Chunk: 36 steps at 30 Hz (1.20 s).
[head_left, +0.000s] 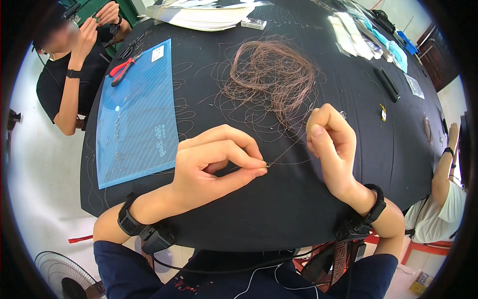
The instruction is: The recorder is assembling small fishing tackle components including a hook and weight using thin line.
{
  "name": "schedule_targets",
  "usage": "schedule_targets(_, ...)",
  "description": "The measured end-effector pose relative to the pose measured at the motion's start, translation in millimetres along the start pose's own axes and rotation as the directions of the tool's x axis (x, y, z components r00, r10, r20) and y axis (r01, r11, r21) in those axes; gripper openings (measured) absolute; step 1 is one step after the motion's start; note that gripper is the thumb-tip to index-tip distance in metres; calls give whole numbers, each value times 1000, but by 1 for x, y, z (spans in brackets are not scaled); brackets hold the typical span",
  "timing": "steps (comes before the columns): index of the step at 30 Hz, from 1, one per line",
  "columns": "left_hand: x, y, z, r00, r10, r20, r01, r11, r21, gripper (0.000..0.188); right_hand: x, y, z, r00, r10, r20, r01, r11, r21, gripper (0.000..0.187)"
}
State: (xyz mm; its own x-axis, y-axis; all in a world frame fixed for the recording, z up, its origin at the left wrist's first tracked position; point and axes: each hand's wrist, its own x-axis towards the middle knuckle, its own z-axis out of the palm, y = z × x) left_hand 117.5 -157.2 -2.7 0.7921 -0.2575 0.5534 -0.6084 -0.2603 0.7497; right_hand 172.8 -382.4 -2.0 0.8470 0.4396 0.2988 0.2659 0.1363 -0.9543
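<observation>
My left hand (214, 162) is closed in a pinch above the near part of the table. A tiny shiny piece (268, 165) shows at the thumb and forefinger tips; it is too small to name. Thin line (290, 149) stretches from there toward my right hand (332, 149), whose fingers are curled and pinched, thumb against forefinger, on the line's other part. A second strand bows below it between the hands. Just beyond my hands lies a large loose tangle of thin brown line (273, 74), with stray loops around it.
A blue striped plastic bag (144, 114) bears small thin pieces and red-handled pliers (121, 73). Pale sheets (199, 19) are stacked at the back of the black-covered table (259, 214). A black bar-shaped thing (387, 84) lies right. Co-workers (62, 94) sit left and right; a fan (62, 274) stands lower left.
</observation>
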Motion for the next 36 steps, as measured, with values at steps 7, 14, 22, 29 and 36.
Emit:
schedule_targets(7, 3, 4, 1, 989, 83, 120, -69, 991, -114, 17, 4, 1, 8, 998, 20, 68, 6, 928, -372, 5)
schedule_targets(14, 4, 7, -2, 988, 82, 133, -62, 987, -146, 17, 5, 6, 7, 933, -93, 348, 279, 797, -535, 9)
schedule_targets(22, 0, 5, 1, 994, -57, -90, 56, 998, -11, 12, -1, 2, 11, 646, -230, 728, 681, 605, -413, 19)
schedule_targets(29, 2, 4, 0, 995, -23, -98, 29, 998, 63, 15, -2, -6, 10, 546, -317, 776, 776, 541, -325, 20)
schedule_targets(36, 5, 2, 3, 998, -31, 49, 24, 989, 145, 15, -3, -10, 9, 536, -502, 679, 817, 512, -266, 15)
